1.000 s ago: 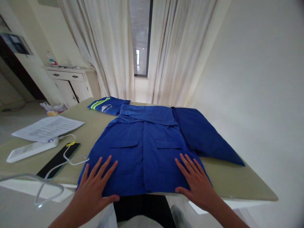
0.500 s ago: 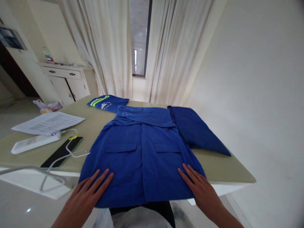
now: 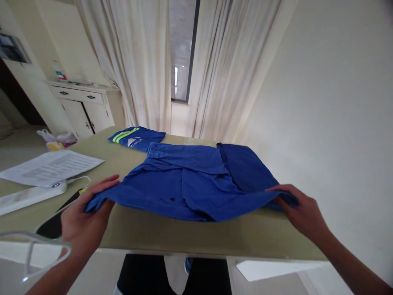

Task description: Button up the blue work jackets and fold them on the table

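A blue work jacket (image 3: 190, 180) lies on a beige table (image 3: 172, 235), front side up with two chest pockets. My left hand (image 3: 84, 217) grips the jacket's lower left corner, and my right hand (image 3: 302, 211) grips its lower right corner. Both hold the hem lifted off the table, so the lower part of the jacket hangs in the air while its upper part rests on the table. One sleeve (image 3: 245, 166) lies spread out to the right.
A folded blue garment with yellow stripes (image 3: 135, 137) lies at the table's far side. Papers (image 3: 52, 164), a white power strip (image 3: 29, 196), a dark phone (image 3: 53, 223) and a white cable lie at the left. A white cabinet (image 3: 84, 112) and curtains stand behind.
Both hands lay flat on the jacket's lower part before. Now they have moved out to its two bottom corners, closed on them and raised the hem off the table.
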Tool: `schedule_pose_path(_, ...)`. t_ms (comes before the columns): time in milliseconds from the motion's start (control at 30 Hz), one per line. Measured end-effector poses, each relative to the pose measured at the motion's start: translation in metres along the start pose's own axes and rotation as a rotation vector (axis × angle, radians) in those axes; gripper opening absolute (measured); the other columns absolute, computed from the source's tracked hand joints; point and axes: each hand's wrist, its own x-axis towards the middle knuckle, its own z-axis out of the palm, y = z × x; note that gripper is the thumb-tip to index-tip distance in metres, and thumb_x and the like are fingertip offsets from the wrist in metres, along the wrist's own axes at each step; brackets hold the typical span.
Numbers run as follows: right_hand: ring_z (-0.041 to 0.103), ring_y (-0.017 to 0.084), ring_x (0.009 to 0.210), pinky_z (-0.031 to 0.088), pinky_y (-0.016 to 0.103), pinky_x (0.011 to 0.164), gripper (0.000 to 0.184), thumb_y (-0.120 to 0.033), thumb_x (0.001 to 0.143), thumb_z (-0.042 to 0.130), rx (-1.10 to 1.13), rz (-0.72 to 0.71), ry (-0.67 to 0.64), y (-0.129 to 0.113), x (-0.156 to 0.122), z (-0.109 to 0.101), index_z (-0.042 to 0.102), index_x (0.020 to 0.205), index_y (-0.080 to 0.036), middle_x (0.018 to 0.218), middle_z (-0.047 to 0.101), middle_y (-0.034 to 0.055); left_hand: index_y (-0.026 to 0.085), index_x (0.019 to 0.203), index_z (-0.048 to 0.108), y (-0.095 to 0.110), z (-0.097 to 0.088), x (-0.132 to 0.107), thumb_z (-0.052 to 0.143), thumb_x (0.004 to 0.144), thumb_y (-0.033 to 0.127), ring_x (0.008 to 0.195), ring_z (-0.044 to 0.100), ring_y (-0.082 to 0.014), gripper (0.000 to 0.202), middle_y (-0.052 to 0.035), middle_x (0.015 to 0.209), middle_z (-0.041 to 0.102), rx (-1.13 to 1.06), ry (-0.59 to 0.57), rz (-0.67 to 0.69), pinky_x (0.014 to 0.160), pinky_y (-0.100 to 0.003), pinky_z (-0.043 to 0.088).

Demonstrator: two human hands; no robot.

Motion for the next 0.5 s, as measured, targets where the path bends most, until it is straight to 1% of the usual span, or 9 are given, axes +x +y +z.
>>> schedule_pose_path(33,0.075,0.027,0.086,0.061,0.038,0.079,0.025,-0.050,0.090,0.072,0.042,0.042,0.054,-0.002,0.026,0.001,0.075,0.101,-0.028,0.096,0.078,0.0039,0.032,0.110,0.079,0.003,0.016,0.017,0.074,0.083,0.043,0.114,0.073,-0.0265,0.030,0.0020,0.117,0.080,-0.017,0.063,0.010,0.113,-0.045,0.054)
schedule_pose_path(100,0.071,0.025,0.079,0.059,0.036,0.073,0.033,-0.055,0.083,0.079,0.142,0.112,0.162,-0.002,0.077,0.011,0.073,0.097,-0.025,0.089,0.076,0.0032,0.026,0.110,0.079,-0.001,0.047,0.054,0.074,0.085,0.042,0.101,0.075,-0.0243,0.030,-0.0008,0.106,0.080,-0.019,0.143,0.002,0.103,-0.044,0.059)
schedule_pose_path(167,0.067,0.022,0.074,0.056,0.033,0.068,0.040,-0.056,0.078,0.084,0.276,0.178,0.223,0.005,0.125,0.029,0.072,0.097,-0.023,0.083,0.073,0.0020,0.021,0.108,0.077,-0.015,0.076,0.093,0.077,0.084,0.044,0.090,0.073,-0.0213,0.033,-0.0002,0.096,0.078,-0.001,0.211,-0.035,0.095,-0.042,0.060)
schedule_pose_path(233,0.065,0.020,0.072,0.054,0.031,0.066,0.045,-0.057,0.075,0.086,0.432,0.227,0.231,0.017,0.171,0.055,0.072,0.098,-0.022,0.081,0.071,0.0010,0.018,0.107,0.075,-0.036,0.105,0.131,0.081,0.081,0.044,0.086,0.071,-0.0192,0.037,0.0009,0.093,0.076,0.019,0.230,-0.074,0.092,-0.039,0.060)
schedule_pose_path(300,0.064,0.019,0.072,0.054,0.030,0.065,0.049,-0.060,0.071,0.087,0.549,0.262,0.208,0.034,0.214,0.086,0.071,0.096,-0.021,0.081,0.071,0.0008,0.016,0.108,0.074,-0.061,0.134,0.166,0.083,0.078,0.042,0.087,0.070,-0.0193,0.041,0.0001,0.094,0.076,0.035,0.198,-0.109,0.091,-0.037,0.059)
schedule_pose_path(367,0.064,0.019,0.074,0.054,0.030,0.065,0.052,-0.063,0.067,0.088,0.602,0.294,0.170,0.053,0.252,0.122,0.070,0.092,-0.021,0.081,0.071,0.0011,0.015,0.109,0.074,-0.088,0.163,0.194,0.083,0.078,0.042,0.090,0.071,-0.0217,0.042,-0.0026,0.098,0.076,0.056,0.120,-0.141,0.089,-0.036,0.059)
schedule_pose_path(433,0.065,0.020,0.076,0.055,0.030,0.067,0.054,-0.065,0.065,0.087,0.629,0.331,0.120,0.071,0.282,0.159,0.069,0.090,-0.021,0.082,0.072,0.0020,0.016,0.109,0.074,-0.114,0.190,0.213,0.081,0.079,0.045,0.093,0.072,-0.0256,0.042,-0.0054,0.100,0.077,0.124,0.053,-0.184,0.088,-0.038,0.059)
schedule_pose_path(500,0.068,0.022,0.083,0.057,0.031,0.073,0.053,-0.065,0.070,0.082,0.599,0.385,0.076,0.086,0.302,0.196,0.069,0.096,-0.021,0.089,0.074,0.0042,0.016,0.115,0.073,-0.138,0.213,0.221,0.076,0.083,0.045,0.104,0.072,-0.0302,0.043,-0.0093,0.109,0.077,0.253,-0.018,-0.232,0.095,-0.041,0.057)
